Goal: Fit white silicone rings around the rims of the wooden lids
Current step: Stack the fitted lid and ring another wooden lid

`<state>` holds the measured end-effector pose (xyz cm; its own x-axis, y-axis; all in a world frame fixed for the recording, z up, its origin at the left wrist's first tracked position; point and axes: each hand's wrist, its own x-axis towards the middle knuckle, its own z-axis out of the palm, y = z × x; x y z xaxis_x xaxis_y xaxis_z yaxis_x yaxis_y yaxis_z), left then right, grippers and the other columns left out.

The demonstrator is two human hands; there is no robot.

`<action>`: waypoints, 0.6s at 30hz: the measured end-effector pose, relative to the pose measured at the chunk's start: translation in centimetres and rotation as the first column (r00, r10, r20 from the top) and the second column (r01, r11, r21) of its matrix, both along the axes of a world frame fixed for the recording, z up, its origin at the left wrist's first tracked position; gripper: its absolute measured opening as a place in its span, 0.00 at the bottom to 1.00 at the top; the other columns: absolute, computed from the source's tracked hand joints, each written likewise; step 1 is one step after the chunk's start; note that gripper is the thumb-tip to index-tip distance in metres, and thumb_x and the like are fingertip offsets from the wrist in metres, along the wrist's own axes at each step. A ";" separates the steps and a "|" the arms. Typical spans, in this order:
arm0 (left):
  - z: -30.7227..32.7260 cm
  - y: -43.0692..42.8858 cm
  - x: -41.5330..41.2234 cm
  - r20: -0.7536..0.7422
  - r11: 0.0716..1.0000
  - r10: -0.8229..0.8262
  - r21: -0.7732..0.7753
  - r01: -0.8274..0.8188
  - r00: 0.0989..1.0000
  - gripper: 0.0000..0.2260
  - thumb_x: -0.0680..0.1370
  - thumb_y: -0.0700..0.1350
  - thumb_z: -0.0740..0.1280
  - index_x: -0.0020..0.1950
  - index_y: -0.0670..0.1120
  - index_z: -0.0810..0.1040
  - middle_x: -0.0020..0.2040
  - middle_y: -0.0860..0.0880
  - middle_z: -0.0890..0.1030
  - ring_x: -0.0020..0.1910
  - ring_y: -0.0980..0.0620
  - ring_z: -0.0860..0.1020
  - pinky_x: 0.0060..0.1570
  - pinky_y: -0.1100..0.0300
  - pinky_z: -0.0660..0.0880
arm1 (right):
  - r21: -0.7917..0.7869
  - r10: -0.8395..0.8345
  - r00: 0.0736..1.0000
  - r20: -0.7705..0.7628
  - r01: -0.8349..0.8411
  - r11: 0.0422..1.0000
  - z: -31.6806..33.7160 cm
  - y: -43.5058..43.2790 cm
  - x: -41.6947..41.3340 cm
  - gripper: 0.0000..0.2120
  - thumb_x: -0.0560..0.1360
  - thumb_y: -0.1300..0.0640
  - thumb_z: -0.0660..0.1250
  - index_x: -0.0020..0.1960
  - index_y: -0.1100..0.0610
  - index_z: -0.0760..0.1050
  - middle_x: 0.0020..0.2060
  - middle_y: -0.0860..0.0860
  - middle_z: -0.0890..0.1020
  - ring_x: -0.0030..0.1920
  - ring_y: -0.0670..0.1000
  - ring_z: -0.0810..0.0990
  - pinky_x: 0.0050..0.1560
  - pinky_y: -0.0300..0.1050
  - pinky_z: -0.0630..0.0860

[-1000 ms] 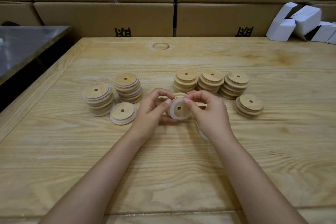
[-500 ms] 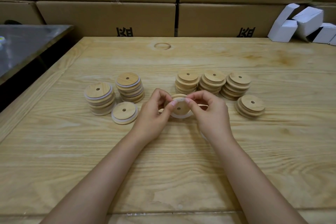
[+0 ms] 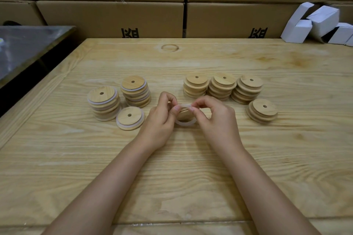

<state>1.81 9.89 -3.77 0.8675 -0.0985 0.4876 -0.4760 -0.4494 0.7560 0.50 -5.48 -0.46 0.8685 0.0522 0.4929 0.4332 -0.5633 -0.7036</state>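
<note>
"Two hands meet in the middle of the wooden table (image 3: pixel 191 177). What do they hold?"

"A wooden lid (image 3: pixel 185 114) and a white ring (image 3: pixel 186 122). The left hand (image 3: pixel 162 120) and the right hand (image 3: pixel 217 122) both pinch the top of the ring with thumb and first finger. The other fingers are curled in."

"Is the ring on the lid?"

"Only partly. The top is pulled up over the lid's edge. The bottom sticks out under the lid, close to the table. I cannot tell if it touches."

"What is on the left?"

"Lids with white rings on them. There is a front ringed stack (image 3: pixel 104 102), a back ringed stack (image 3: pixel 136 90), and a single ringed lid (image 3: pixel 130 118) lying flat just beside them."

"And on the right?"

"A row of bare stacks (image 3: pixel 222 87), three of them, side by side. A short stack (image 3: pixel 262 110) sits near the right hand, not touching it."

"And at the back?"

"Brown cardboard boxes (image 3: pixel 114 17), and small white boxes (image 3: pixel 315 23) in the right corner."
</note>
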 end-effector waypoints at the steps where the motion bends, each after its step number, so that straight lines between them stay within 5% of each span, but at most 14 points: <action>1: 0.0 0.0 0.0 -0.002 1.000 0.001 0.008 -0.001 1.000 0.04 0.78 0.49 0.58 0.44 0.56 0.64 0.32 0.56 0.72 0.31 0.59 0.70 0.33 0.65 0.65 | 0.000 0.002 1.000 -0.008 -0.002 1.000 0.0 0.0 0.0 0.03 0.72 0.60 0.71 0.43 0.60 0.80 0.39 0.50 0.82 0.43 0.47 0.79 0.46 0.38 0.71; 5: -0.1 -0.1 0.1 -0.016 1.000 0.000 0.010 0.000 1.000 0.04 0.77 0.49 0.59 0.45 0.56 0.64 0.34 0.52 0.75 0.32 0.56 0.72 0.35 0.62 0.68 | 0.012 -0.011 0.998 -0.057 0.012 1.000 -0.1 -0.2 0.2 0.03 0.72 0.59 0.71 0.43 0.58 0.81 0.39 0.48 0.83 0.43 0.43 0.77 0.45 0.31 0.69; 11: 0.0 -0.2 0.2 -0.093 0.996 -0.022 -0.089 0.013 0.995 0.08 0.74 0.53 0.66 0.45 0.60 0.67 0.40 0.61 0.82 0.37 0.60 0.79 0.36 0.66 0.73 | 0.056 -0.031 0.992 -0.122 0.038 0.998 -0.1 -0.4 0.4 0.01 0.72 0.58 0.71 0.42 0.56 0.81 0.37 0.47 0.83 0.41 0.47 0.81 0.46 0.42 0.75; 18: -0.1 -0.1 0.3 -0.075 0.990 0.046 -0.130 -0.056 0.996 0.12 0.73 0.41 0.71 0.41 0.55 0.70 0.35 0.58 0.80 0.38 0.64 0.79 0.37 0.72 0.71 | 0.054 -0.038 0.992 -0.118 0.044 0.998 -0.1 -0.5 0.5 0.01 0.72 0.58 0.71 0.42 0.55 0.81 0.37 0.45 0.83 0.40 0.44 0.80 0.44 0.37 0.74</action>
